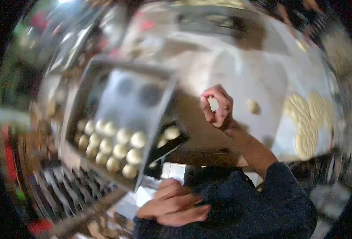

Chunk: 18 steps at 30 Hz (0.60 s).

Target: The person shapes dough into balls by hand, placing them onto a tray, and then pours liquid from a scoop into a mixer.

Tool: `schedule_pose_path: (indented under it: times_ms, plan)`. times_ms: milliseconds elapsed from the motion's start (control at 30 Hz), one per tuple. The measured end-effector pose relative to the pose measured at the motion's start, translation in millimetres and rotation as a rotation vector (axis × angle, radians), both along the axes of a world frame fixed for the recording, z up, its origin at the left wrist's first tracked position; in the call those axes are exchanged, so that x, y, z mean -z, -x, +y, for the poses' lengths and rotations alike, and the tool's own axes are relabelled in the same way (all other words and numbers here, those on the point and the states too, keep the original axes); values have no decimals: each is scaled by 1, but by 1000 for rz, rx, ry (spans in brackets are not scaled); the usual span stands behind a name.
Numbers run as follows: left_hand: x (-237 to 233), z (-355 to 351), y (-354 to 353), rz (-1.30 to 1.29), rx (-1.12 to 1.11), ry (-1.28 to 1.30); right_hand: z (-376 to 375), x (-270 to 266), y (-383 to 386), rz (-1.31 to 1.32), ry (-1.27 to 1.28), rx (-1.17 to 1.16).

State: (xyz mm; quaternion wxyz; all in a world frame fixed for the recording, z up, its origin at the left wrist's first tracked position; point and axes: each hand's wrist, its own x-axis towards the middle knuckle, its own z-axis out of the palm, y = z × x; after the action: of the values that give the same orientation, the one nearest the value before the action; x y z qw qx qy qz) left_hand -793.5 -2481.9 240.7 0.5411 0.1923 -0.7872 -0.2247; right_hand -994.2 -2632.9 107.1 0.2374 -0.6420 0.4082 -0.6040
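My right hand (219, 106) is over the work table, its thumb and fingers curled round a small pale piece of dough (213, 104). Just right of it, a single dough ball (253, 106) rests on the floury surface. My left hand (176, 205) is low, in front of my dark clothing, with loosely bent fingers somewhat apart and nothing visible in them; motion blurs it. Above and left of that hand, a metal-rimmed tray (166, 95) holds several rows of round dough balls (119, 150) in its near half.
A dark container (172, 148) with a few dough balls stands against the tray's right side. Flattened strips of dough (305, 119) lie at the right of the table (263, 75). A slatted rack (70, 191) is at lower left. Another person's arm (285, 18) shows at the top right.
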Motion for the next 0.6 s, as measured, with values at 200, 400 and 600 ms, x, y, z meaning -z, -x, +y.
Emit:
schedule_pose_path:
  times_ms: [200, 400, 600]
  plan:
    - [104, -96, 273, -589, 582, -589, 148, 110, 201, 411, -157, 713]
    - [251, -151, 540, -967, 282, 29, 234, 133, 305, -74, -529, 346]
    - [242, -124, 579, -722, 192, -950, 223, 145, 350, -1345, -645, -92]
